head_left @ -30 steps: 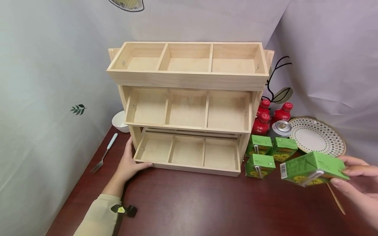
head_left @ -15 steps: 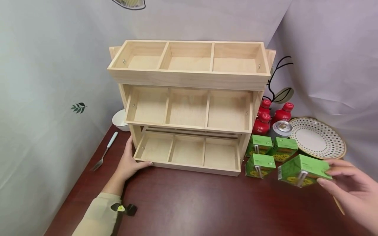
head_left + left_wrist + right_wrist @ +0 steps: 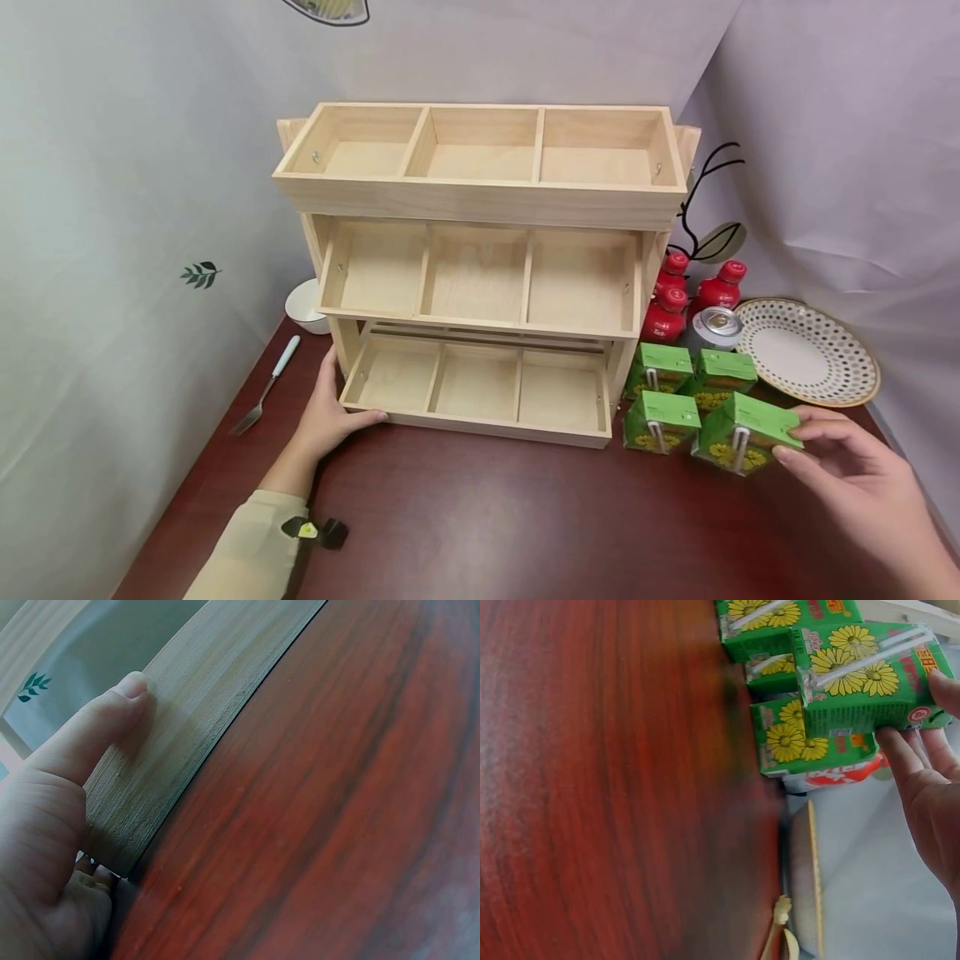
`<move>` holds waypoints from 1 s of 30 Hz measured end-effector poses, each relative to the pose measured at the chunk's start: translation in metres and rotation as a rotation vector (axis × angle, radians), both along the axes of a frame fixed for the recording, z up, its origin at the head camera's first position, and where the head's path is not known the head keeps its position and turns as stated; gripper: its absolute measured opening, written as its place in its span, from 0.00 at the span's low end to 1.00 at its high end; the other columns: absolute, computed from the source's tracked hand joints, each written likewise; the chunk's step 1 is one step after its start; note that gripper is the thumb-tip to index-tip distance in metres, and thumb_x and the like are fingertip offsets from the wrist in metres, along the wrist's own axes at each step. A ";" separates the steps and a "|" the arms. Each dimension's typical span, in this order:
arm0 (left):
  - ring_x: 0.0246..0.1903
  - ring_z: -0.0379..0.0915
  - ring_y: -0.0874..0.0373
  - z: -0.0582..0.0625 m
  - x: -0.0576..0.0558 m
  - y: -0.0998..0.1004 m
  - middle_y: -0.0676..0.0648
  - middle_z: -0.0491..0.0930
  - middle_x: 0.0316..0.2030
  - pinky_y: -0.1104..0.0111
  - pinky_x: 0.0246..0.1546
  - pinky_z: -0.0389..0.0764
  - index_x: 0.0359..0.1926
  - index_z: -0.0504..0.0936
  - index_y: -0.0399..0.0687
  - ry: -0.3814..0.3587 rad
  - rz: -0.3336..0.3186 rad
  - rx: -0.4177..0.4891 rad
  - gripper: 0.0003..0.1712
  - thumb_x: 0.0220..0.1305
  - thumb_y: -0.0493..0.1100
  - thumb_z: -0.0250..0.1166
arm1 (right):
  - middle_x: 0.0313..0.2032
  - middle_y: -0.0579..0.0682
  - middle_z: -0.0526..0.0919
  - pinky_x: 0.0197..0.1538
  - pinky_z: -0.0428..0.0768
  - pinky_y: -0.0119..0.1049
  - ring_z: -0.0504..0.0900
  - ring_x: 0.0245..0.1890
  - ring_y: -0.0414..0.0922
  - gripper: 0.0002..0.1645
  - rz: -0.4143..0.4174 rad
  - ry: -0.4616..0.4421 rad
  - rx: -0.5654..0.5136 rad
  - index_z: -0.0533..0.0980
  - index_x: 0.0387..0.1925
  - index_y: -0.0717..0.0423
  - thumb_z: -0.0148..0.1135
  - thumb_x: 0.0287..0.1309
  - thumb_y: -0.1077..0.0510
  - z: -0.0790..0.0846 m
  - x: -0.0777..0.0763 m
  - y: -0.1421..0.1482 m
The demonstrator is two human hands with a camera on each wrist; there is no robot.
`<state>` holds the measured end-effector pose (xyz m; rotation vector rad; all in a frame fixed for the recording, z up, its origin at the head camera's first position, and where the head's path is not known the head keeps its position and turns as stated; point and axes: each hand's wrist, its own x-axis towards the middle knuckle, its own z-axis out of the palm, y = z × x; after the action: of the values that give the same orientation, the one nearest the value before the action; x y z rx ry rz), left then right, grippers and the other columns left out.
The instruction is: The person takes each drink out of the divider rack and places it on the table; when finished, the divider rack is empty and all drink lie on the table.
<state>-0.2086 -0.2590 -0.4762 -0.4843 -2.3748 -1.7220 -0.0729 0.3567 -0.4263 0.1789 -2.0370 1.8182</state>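
With thumb and fingers, my right hand [image 3: 855, 475] pinches the top of a green drink carton [image 3: 738, 437] that has a straw on its front. It stands upright beside another green carton [image 3: 660, 423]; whether its base touches the table I cannot tell. In the right wrist view, yellow flowers show on the held drink carton [image 3: 862, 675]. My left hand [image 3: 330, 417] grips the lower left corner of a three-tier wooden rack [image 3: 480, 204]. In the left wrist view the thumb lies on the front board [image 3: 172, 727], and the fingers are partly hidden behind the corner.
Behind stand two more green cartons [image 3: 720, 379], several red-capped bottles [image 3: 663, 317], a can [image 3: 712, 327] and a dotted plate [image 3: 847, 367]. A fork [image 3: 266, 383] and white bowl [image 3: 305, 307] lie left of the rack. Wooden utensils [image 3: 778, 922] show in the right wrist view.
My right hand has moved left with the drink carton, which has turned more upright and come next to the front carton. The left hand keeps its place on the rack.
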 end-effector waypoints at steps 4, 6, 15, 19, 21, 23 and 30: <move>0.64 0.56 0.41 -0.001 0.000 0.000 0.38 0.55 0.69 0.69 0.56 0.69 0.76 0.43 0.52 -0.005 -0.001 0.004 0.76 0.30 0.32 0.84 | 0.51 0.54 0.78 0.42 0.79 0.26 0.80 0.47 0.41 0.20 0.020 0.012 0.014 0.71 0.40 0.81 0.57 0.41 0.90 -0.007 -0.003 0.003; 0.64 0.56 0.41 -0.001 -0.001 0.000 0.38 0.55 0.68 0.69 0.56 0.68 0.76 0.43 0.52 -0.004 0.001 0.005 0.76 0.30 0.31 0.84 | 0.51 0.56 0.78 0.42 0.79 0.27 0.80 0.49 0.41 0.20 0.055 0.039 -0.002 0.71 0.40 0.82 0.56 0.41 0.90 -0.012 -0.005 0.004; 0.64 0.57 0.42 -0.002 -0.001 -0.001 0.39 0.55 0.68 0.72 0.55 0.69 0.76 0.43 0.51 0.001 0.011 -0.024 0.76 0.31 0.33 0.84 | 0.52 0.51 0.77 0.42 0.79 0.26 0.78 0.49 0.39 0.18 0.094 -0.018 0.044 0.71 0.38 0.78 0.56 0.43 0.90 -0.025 -0.014 0.008; 0.63 0.58 0.40 -0.001 -0.001 0.000 0.38 0.55 0.68 0.71 0.55 0.69 0.76 0.43 0.51 0.008 0.010 -0.027 0.76 0.31 0.32 0.84 | 0.53 0.53 0.76 0.43 0.78 0.26 0.77 0.52 0.42 0.19 0.149 0.006 -0.008 0.71 0.38 0.78 0.54 0.43 0.91 -0.031 -0.018 0.008; 0.63 0.57 0.40 -0.001 -0.001 0.000 0.38 0.55 0.68 0.71 0.55 0.69 0.76 0.43 0.51 0.006 0.012 -0.027 0.76 0.31 0.32 0.84 | 0.53 0.55 0.76 0.44 0.78 0.27 0.76 0.52 0.43 0.19 0.178 0.026 -0.053 0.71 0.38 0.79 0.53 0.43 0.91 -0.034 -0.019 0.006; 0.64 0.57 0.40 -0.001 -0.001 0.000 0.38 0.55 0.68 0.72 0.55 0.68 0.76 0.43 0.51 0.004 0.013 -0.030 0.76 0.31 0.32 0.84 | 0.53 0.57 0.75 0.44 0.78 0.27 0.76 0.52 0.44 0.20 0.202 0.045 -0.088 0.71 0.39 0.79 0.52 0.42 0.92 -0.037 -0.020 0.005; 0.64 0.56 0.43 0.001 0.000 0.001 0.40 0.54 0.69 0.70 0.56 0.68 0.76 0.43 0.51 -0.005 0.018 -0.040 0.76 0.31 0.33 0.84 | 0.53 0.62 0.76 0.45 0.78 0.28 0.77 0.53 0.47 0.21 0.274 0.119 -0.112 0.70 0.38 0.81 0.51 0.39 0.94 -0.042 -0.025 0.006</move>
<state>-0.2087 -0.2584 -0.4752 -0.4636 -2.4137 -1.6735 -0.0980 0.3626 -0.4684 0.5442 -1.8976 2.0237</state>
